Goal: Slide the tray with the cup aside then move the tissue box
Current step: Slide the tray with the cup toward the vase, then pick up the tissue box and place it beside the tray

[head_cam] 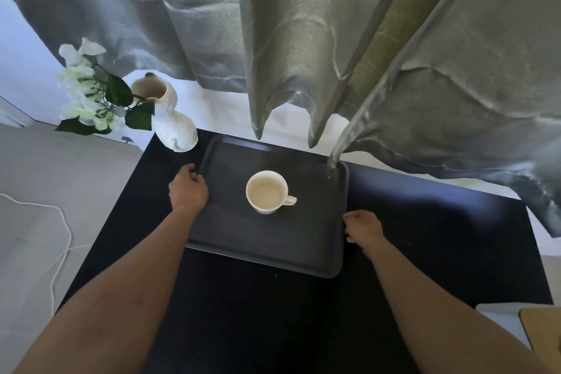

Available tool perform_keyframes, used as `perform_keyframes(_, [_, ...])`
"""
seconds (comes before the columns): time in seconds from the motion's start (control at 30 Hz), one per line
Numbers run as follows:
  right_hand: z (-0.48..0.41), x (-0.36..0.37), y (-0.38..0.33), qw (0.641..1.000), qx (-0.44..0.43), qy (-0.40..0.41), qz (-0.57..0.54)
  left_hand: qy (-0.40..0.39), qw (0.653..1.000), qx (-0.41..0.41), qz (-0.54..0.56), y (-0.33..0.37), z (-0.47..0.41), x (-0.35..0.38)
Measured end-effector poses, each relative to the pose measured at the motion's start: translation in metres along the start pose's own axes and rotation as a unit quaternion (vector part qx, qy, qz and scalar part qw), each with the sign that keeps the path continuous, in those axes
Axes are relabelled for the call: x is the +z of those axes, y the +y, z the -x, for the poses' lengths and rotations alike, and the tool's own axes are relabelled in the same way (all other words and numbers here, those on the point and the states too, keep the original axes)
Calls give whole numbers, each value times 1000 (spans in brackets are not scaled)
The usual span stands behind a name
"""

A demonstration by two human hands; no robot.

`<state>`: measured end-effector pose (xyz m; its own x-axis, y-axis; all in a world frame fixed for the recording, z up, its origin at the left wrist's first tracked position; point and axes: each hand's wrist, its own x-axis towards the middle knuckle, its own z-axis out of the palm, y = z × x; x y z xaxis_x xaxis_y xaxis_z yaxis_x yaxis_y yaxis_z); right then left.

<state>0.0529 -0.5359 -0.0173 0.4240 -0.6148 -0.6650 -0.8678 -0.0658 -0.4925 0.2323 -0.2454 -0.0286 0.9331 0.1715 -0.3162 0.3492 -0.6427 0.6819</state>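
Gripping the dark grey tray (243, 249) from both sides, the two bare hands sit at its short edges. The left hand (188, 190) is at the tray's 9 o'clock edge, fingers curled over the raised rim toward the far corner. The right hand (362, 229) is at the 3 o'clock edge, fingers bent against the rim; whether they wrap under it cannot be told.

The tray lies flat on a black table (425, 237), near the table's far-left part. A white cup (267, 191) stands upright near the tray's centre, with its handle pointing to 3 o'clock. The cup's inside looks pale; its contents cannot be told.

At 10 o'clock from the tray, a white ceramic vase (170, 118) stands at the table's far-left corner, just beside the tray's corner. White artificial flowers (88, 91) with green leaves lean out of it toward 9 o'clock.

Grey curtains (303, 39) hang at 12 o'clock; one hem tip reaches over the tray's far-right corner. A white cable (62, 222) lies on the floor at 8 o'clock. A tan, box-like corner (543, 331) shows at 4 o'clock, cut off by the frame edge.
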Motion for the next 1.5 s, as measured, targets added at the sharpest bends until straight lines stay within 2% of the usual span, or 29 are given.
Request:
perform_keyframes(0.23, [25, -7, -1, 999, -30, 17, -4, -39, 996, 71, -31, 7, 22, -15])
perform_keyframes(0.53, [77, -11, -13, 993, -115, 28, -6, -71, 982, 170, -45, 23, 74, -46])
perform_keyframes(0.87, [142, -24, 7, 978, -206, 24, -15, -115, 933, 318, -123, 47, 138, -60])
perform_keyframes(1.07, [159, -66, 39, 972, -228, 54, 8, -136, 906, 372, -150, 69, 178, -41])
perform_keyframes(1.2, [163, -101, 61, 972, -209, 104, 5, -158, 876, 423, -168, 91, 213, -20])
perform_keyframes(1.4, [171, -158, 109, 973, -184, 137, -22, -207, 843, 460, -186, 122, 276, 27])
perform_keyframes(1.43, [176, -223, 169, 972, -153, 171, -52, -232, 814, 497, -190, 153, 345, 80])
perform_keyframes(1.5, [170, -239, 189, 972, -156, 174, -31, -251, 807, 494, -205, 159, 367, 91])
